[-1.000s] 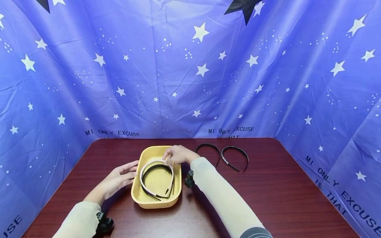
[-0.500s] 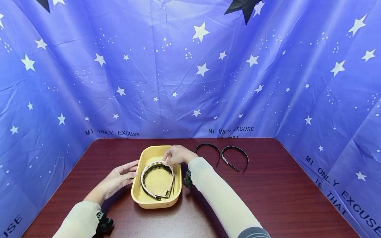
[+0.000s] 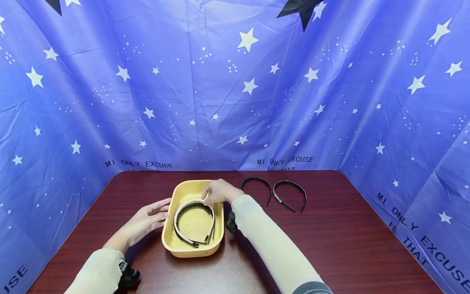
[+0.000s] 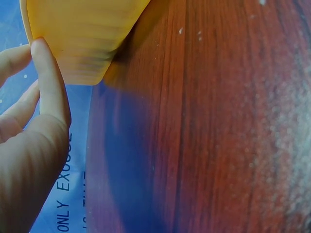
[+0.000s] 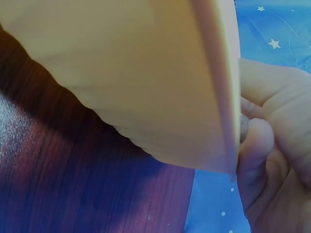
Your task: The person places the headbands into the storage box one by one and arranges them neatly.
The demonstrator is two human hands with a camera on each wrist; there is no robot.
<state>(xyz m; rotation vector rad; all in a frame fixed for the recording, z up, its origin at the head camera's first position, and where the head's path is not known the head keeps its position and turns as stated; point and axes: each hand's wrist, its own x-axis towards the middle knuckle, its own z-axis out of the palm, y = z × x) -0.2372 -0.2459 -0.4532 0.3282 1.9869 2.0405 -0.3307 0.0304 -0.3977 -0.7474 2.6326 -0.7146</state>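
A yellow plastic basin (image 3: 189, 188) stands on the table in the head view. Inside it lie a pale pinkish-white headband (image 3: 176, 215) and, within its curve, a black toothed headband (image 3: 192, 207). My right hand (image 3: 218, 192) reaches over the basin's right rim and pinches the pale headband near the top of its arch. The basin wall hides part of those fingers in the right wrist view. At the left rim, my left hand (image 3: 143, 222) touches the basin with fairly straight fingers; the left wrist view shows a fingertip against the yellow wall (image 4: 77, 39).
Right of the basin, a black headband (image 3: 254, 179) and a black headband with a silvery patterned side (image 3: 277, 194) lie on the dark red wooden table (image 3: 330, 237). A blue star-printed cloth (image 3: 205, 102) hangs behind and along both sides.
The pale headband has shifted slightly down and right, closer over the black one. My right forearm has moved a little left; the left hand has stayed put.
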